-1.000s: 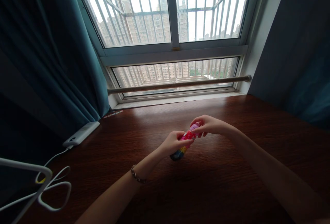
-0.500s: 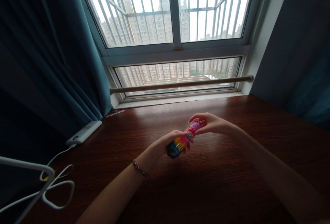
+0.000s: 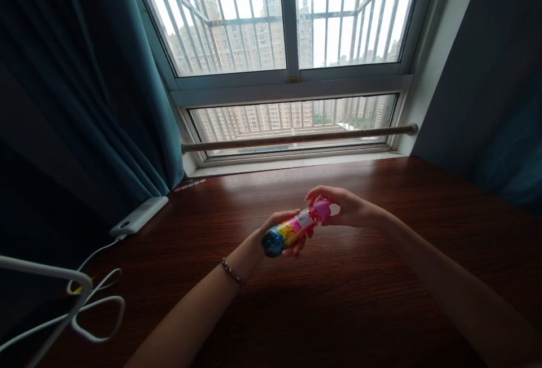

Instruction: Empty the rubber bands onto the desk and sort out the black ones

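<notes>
A small clear bottle (image 3: 288,231) with blue, yellow and pink contents and a white label lies tilted in my left hand (image 3: 271,231), blue base toward me, above the dark wooden table (image 3: 339,300). The left fingers curl under and around its body. My right hand (image 3: 345,207) closes its fingertips on the bottle's pink cap (image 3: 322,209) at the far end. A beaded bracelet (image 3: 232,273) sits on my left wrist.
A white power bank (image 3: 139,215) lies at the table's left back edge, its white cable (image 3: 93,306) looping toward a white hanger-like frame at lower left. Teal curtains (image 3: 84,86) hang on both sides. A barred window (image 3: 288,46) with a rod stands behind the table.
The bottle has been raised and turned so more of its body and label show; my left hand shifted under it, while my right hand stays on the pink cap.
</notes>
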A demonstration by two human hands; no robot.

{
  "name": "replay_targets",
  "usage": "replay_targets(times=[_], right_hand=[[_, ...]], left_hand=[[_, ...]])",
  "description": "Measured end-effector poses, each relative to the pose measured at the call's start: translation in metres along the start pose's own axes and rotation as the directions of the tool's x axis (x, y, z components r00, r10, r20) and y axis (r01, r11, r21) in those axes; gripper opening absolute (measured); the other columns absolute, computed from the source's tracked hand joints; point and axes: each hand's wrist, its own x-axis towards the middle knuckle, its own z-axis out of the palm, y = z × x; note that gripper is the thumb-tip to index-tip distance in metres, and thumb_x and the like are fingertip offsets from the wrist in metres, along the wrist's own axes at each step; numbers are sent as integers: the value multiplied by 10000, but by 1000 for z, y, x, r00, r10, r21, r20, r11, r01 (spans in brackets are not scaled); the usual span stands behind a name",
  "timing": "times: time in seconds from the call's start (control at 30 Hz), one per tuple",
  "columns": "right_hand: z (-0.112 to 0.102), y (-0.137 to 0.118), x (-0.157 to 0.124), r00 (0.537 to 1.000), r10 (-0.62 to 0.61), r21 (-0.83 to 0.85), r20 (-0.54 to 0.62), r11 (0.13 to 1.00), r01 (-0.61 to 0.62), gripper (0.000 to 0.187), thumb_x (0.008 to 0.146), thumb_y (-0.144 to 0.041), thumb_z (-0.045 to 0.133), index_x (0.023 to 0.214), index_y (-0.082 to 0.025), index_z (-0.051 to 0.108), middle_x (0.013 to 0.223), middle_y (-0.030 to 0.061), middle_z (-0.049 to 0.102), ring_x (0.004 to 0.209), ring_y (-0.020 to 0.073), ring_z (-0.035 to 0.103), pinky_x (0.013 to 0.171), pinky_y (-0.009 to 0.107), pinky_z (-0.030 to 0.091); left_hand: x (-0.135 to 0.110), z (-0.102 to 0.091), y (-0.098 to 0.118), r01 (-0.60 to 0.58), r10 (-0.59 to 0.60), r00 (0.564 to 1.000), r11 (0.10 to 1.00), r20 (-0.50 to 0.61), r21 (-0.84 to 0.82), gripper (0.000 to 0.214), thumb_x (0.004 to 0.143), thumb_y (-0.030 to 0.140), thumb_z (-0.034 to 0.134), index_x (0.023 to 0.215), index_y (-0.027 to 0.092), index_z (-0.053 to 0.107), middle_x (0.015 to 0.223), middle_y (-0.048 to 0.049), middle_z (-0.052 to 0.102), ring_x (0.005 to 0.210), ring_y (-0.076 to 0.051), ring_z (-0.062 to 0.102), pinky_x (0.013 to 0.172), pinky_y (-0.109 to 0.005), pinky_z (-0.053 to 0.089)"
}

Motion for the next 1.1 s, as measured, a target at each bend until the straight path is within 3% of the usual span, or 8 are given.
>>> replay_targets(times=[0.23,0.37,0.43,0.53,0.63,0.73,0.87,1.1], right_hand=[[17,-2,5,972,-218,-456,-86,876,157,431,793,-50,450,1186,-226,472,1045,74,518,916,157,517,774,278,457],[15,16,0,908,-301,-703,-291,711,10,479,815,-45,402,1202,-317,484,975,58,483,934,186,475,809,343,454],[7,24,-2,833,-301,-674,-464,730,-111,453,804,-113,482,1216,-300,473,994,70,454,935,202,474,823,370,454],[-5,37,-1,744,-173,-468,-645,859,-206,541,719,-246,638,1228,-234,453,1059,95,434,939,216,498,816,374,469],[-9,56,-1,832,92,-181,-548,957,-225,485,672,-345,680,1112,-191,543,1010,88,517,891,205,549,777,354,488],[-7,80,-5,907,338,70,-251,941,-331,459,643,-360,693,1029,-138,583,912,78,597,815,180,585,763,338,488],[-3,105,-13,877,479,129,-33,872,-471,543,595,-290,717,1082,-111,556,883,77,615,748,151,580,707,305,488],[-2,115,-19,835,545,49,80,834,-549,556,594,-199,680,1123,-143,519,971,82,603,772,135,564,671,246,473]], left_hand=[[11,-15,-12,-2,-9,993,996,-116,-93,695,766,652,160,828,100,578,376,0,468,220,-81,302,510,-329,410],[16,-21,-24,-2,-11,992,994,-124,-109,715,706,723,152,686,146,575,284,28,364,160,-69,223,459,-322,385],[15,-17,-26,-36,31,998,994,-50,-104,682,692,718,184,663,153,565,277,18,378,140,-83,234,428,-320,367],[10,-6,-22,-128,132,990,987,41,-96,612,666,690,313,741,139,568,344,-7,468,183,-129,361,434,-320,377],[5,1,-14,-266,259,963,960,-75,-92,554,634,624,485,831,113,572,496,-31,552,367,-169,530,506,-321,423],[4,-1,-8,-414,394,876,910,-278,-15,487,668,512,586,941,111,559,698,-62,611,581,-188,608,588,-313,457],[7,-14,-3,-523,577,672,813,-464,255,433,661,365,692,994,127,551,840,-79,637,738,-191,620,719,-315,461],[6,-37,-1,-334,692,364,722,-624,606,474,542,316,767,951,143,602,823,-43,651,734,-157,596,667,-251,450]])
